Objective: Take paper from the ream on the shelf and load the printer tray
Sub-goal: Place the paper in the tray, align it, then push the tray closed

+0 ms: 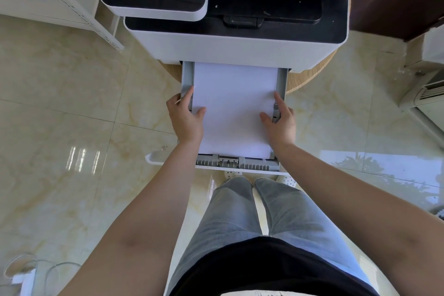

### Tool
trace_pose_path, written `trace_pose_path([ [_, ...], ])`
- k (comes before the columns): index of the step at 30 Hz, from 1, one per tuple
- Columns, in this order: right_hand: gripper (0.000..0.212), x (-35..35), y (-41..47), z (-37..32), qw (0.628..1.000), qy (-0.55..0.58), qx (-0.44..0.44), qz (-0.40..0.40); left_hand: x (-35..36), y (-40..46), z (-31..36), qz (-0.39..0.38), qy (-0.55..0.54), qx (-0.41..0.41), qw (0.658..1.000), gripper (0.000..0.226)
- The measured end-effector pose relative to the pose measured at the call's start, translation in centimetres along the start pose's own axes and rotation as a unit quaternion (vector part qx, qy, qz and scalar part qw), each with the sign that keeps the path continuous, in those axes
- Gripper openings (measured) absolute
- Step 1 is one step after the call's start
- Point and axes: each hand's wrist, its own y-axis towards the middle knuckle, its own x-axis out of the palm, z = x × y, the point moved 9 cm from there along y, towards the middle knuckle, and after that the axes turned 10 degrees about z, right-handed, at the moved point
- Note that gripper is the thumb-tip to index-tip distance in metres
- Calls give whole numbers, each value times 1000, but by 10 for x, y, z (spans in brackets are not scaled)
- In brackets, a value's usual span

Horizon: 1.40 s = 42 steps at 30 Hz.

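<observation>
Paper [234, 106] lies as a white stack in the pulled-out printer tray [281, 79] at the centre of the frame, its far end running under the white body of the printer [230, 48] and its near end stopping just short of the grey ridged guide at the tray's front edge. Both hands are on it: the left hand [186, 116] clasps the stack's left edge, thumb lying on top of the sheets and fingers curled down along the tray's left wall, while the right hand [280, 121] mirrors this on the right edge, thumb on the paper and fingers over the right side rail. The step in hand looks like the seating of the stack, the sheets seemingly being squared between the side walls. The next move probably calls for letting go, checking the stack lies flat, and pushing the tray home into the printer. Part of a white shelf [72, 0] shows at upper left; no ream is visible on it.
</observation>
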Motion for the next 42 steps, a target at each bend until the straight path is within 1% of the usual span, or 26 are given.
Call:
trace_pose_path([
  [4, 61, 0, 0, -1, 1000, -1, -2, 2, 2, -1, 0, 9, -7, 10, 1000, 58],
  [7, 67, -1, -1, -2, 1000, -17, -11, -23, 2, -2, 0, -3, 9, 29, 1000, 58],
  [9, 78, -2, -3, -5, 998, -28, -23, -53, 1, -5, 4, -15, 41, 52, 998, 63],
  [11, 91, -7, -8, -6, 995, -48, -41, -71, -3, -10, 4, -21, 100, 68, 992, 71],
  [12, 94, -11, -13, -3, 995, -56, -43, -73, -9, -14, 2, -21, 132, 69, 989, 76],
  [14, 93, -26, -25, 7, 995, -80, -34, -57, -29, -26, -5, -9, 172, 50, 984, 82],
  [15, 89, -38, -32, 12, 995, -90, -29, -33, -44, -34, -10, 7, 178, 32, 983, 83],
  [17, 76, -69, -52, 21, 997, -57, -17, 41, -78, -55, -20, 54, 143, 1, 988, 79],
  [18, 65, -83, -65, 27, 997, -15, -5, 73, -93, -68, -26, 72, 94, -13, 993, 73],
  [19, 51, -92, -78, 34, 995, 35, 18, 89, -104, -81, -35, 82, 26, -35, 996, 64],
  [20, 36, -95, -91, 43, 992, 86, 48, 83, -111, -95, -45, 82, -47, -72, 993, 54],
  [21, 23, -91, -106, 53, 987, 124, 85, 57, -111, -110, -56, 69, -109, -120, 984, 42],
  [22, 15, -81, -122, 65, 980, 149, 128, 16, -105, -126, -68, 43, -153, -173, 972, 32],
  [24, 17, -52, -152, 86, 951, 193, 229, -81, -81, -156, -90, -27, -189, -268, 944, 20],
  [26, 28, -24, -171, 98, 907, 241, 313, -145, -50, -179, -104, -100, -219, -345, 907, 26],
  [28, 40, -5, -176, 100, 871, 291, 360, -165, -26, -186, -110, -127, -269, -397, 868, 34],
  [29, 52, 2, -174, 99, 855, 321, 374, -162, -19, -185, -111, -125, -293, -415, 852, 44],
  [30, 63, 10, -169, 99, 841, 350, 383, -153, -12, -181, -113, -123, -311, -428, 840, 55],
  [31, 68, 15, -164, 99, 833, 369, 387, -143, -7, -178, -116, -123, -319, -436, 833, 63],
  [32, 64, 20, -159, 99, 831, 378, 385, -137, -3, -174, -118, -128, -325, -437, 829, 68],
  [33, 53, 25, -154, 98, 832, 380, 381, -134, 0, -171, -118, -138, -328, -437, 826, 69],
  [35, 22, 34, -145, 98, 840, 369, 377, -126, 3, -166, -117, -154, -335, -430, 825, 61],
  [36, 11, 37, -143, 99, 841, 364, 382, -120, 3, -163, -115, -156, -337, -423, 827, 52],
  [37, 4, 40, -142, 101, 839, 366, 387, -113, 2, -161, -114, -157, -336, -415, 831, 42],
  [39, 6, 44, -141, 103, 833, 381, 388, -105, 1, -156, -112, -173, -332, -401, 836, 24],
  [42, 5, 42, -141, 101, 837, 398, 362, -98, -1, -152, -110, -199, -322, -385, 842, 17],
])
